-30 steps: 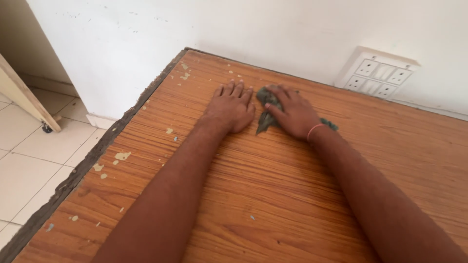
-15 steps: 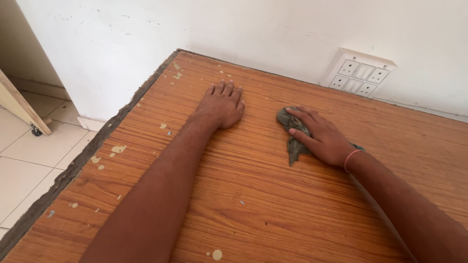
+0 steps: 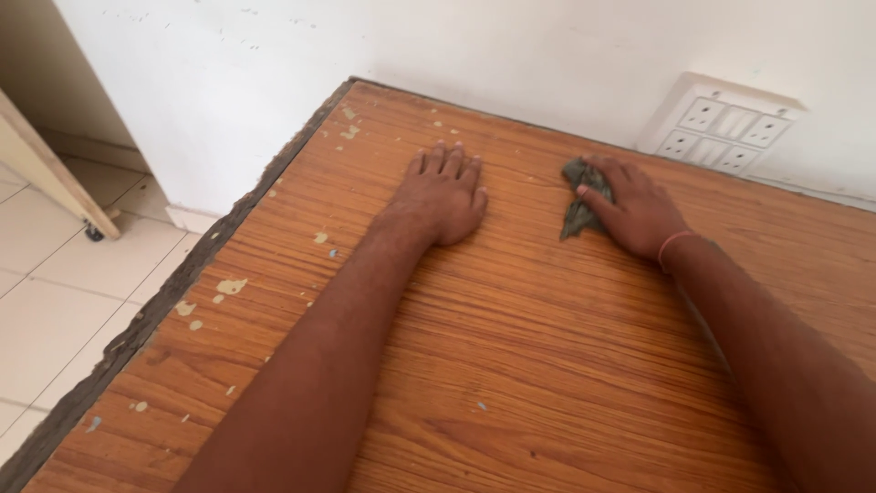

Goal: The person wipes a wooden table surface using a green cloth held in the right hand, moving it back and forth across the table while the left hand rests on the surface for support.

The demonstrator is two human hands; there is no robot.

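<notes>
Head view: left hand [image 3: 445, 194] flat on the wood-grain worktop [image 3: 511, 365], fingers spread, grip holding nothing. Right hand [image 3: 639, 212] presses a crumpled grey-green cloth [image 3: 577, 203] onto the worktop near the back wall, fingers laid over it. White switch panel [image 3: 725, 128] just behind.

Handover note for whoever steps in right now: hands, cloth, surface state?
Left hand: flat, palm down on the orange wood-grain tabletop, holding nothing.
Right hand: pressed on the crumpled grey-green cloth, fingers spread over it, near the back wall below the white switch panel.
Done: cannot tell how much has been wiped; the middle looks mostly free of flecks.
Left: pale paint flecks along the left edge and far-left corner, a few near the front.
</notes>
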